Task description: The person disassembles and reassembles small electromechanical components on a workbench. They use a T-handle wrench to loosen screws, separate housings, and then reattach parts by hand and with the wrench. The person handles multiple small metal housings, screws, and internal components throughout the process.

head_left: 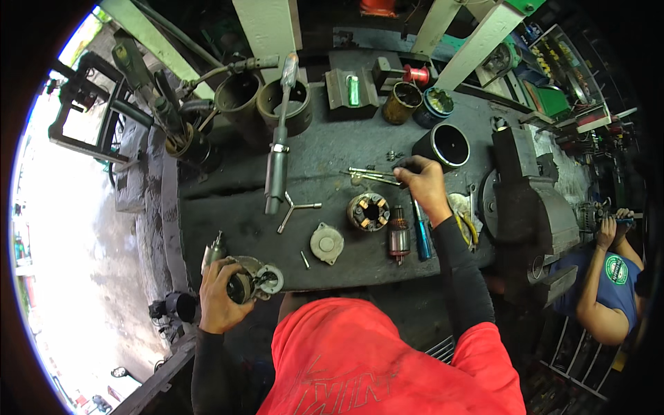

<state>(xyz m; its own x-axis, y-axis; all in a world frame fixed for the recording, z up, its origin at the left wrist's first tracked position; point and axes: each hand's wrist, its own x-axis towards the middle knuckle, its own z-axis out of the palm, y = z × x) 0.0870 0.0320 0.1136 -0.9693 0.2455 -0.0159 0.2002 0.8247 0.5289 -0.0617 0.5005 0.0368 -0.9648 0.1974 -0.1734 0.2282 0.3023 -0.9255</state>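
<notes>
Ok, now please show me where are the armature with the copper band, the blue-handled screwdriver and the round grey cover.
Armature (399, 239): head view, on its core.
Screwdriver (422, 237): head view, on the blue handle.
Round grey cover (327, 243): head view, on its face.

The scene is lit unevenly: strong daylight is let in from the left, where the ground is washed out to near white. The bench is left in softer, dimmer light, and the vise is sunk in shadow, as is the inside of the housing. The left hand and right hand are rendered fairly sharply. Straight edges are bent toward the rim, which is closed in black and fringed blue-violet at left.
</notes>
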